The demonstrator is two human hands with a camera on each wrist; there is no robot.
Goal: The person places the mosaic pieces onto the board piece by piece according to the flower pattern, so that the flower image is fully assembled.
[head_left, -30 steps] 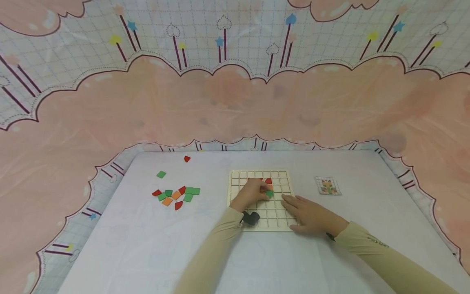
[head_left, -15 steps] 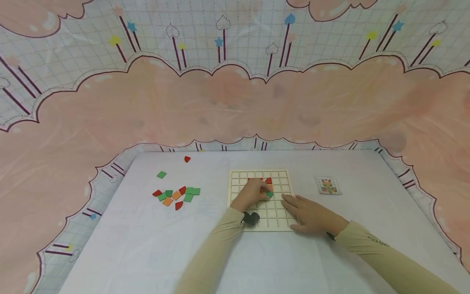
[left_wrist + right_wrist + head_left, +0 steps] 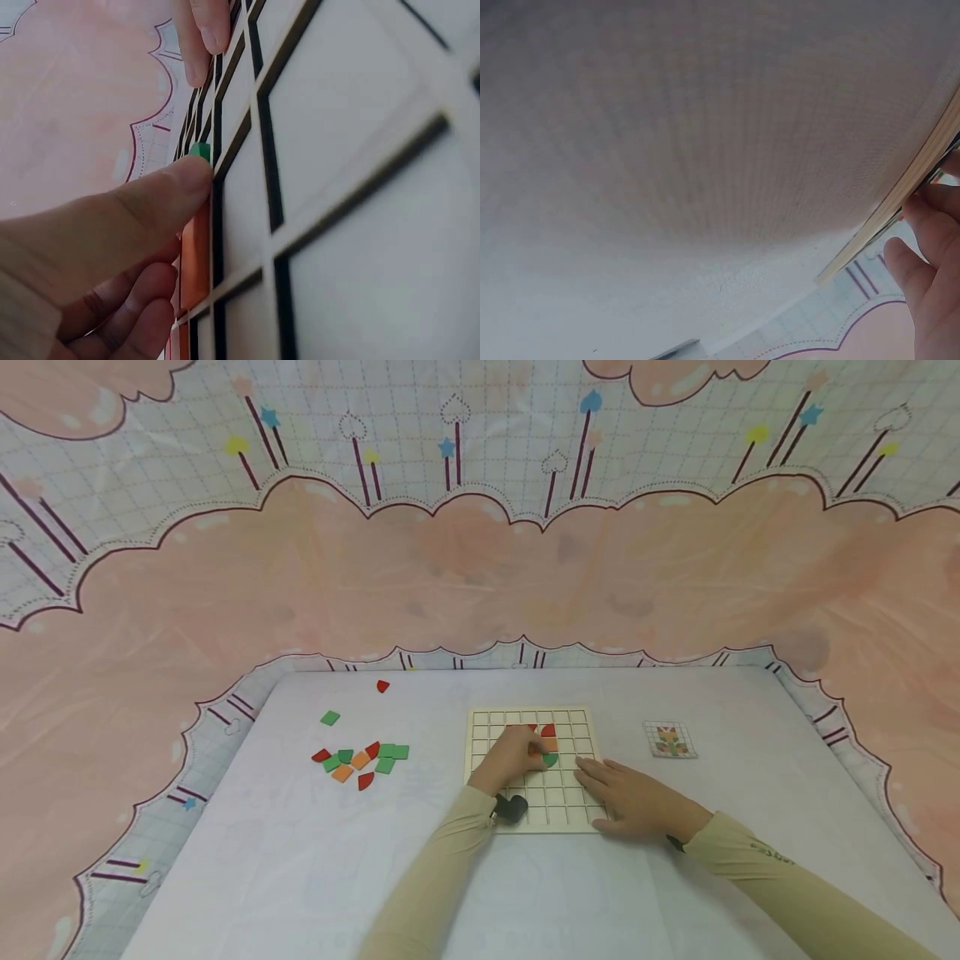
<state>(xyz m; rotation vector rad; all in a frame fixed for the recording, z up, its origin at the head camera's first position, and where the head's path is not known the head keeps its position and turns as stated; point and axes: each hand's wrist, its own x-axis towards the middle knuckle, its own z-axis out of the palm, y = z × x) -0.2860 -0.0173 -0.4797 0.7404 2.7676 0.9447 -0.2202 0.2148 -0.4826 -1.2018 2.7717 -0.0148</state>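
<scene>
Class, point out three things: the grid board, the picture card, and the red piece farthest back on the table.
Grid board (image 3: 557, 795), head view: bare cells, nearer half.
Picture card (image 3: 670, 740), head view: middle of the printed pattern.
Red piece (image 3: 382, 687), head view: middle of its top face.

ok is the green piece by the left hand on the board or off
On: the green piece lies within the grid board, beside an orange square; whether fully seated, I cannot tell.

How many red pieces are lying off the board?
4, all left of the board: one red piece alone on the far side, another at the left end of the cluster, a third near its middle, a fourth on its near side. Others may be hidden.
</scene>
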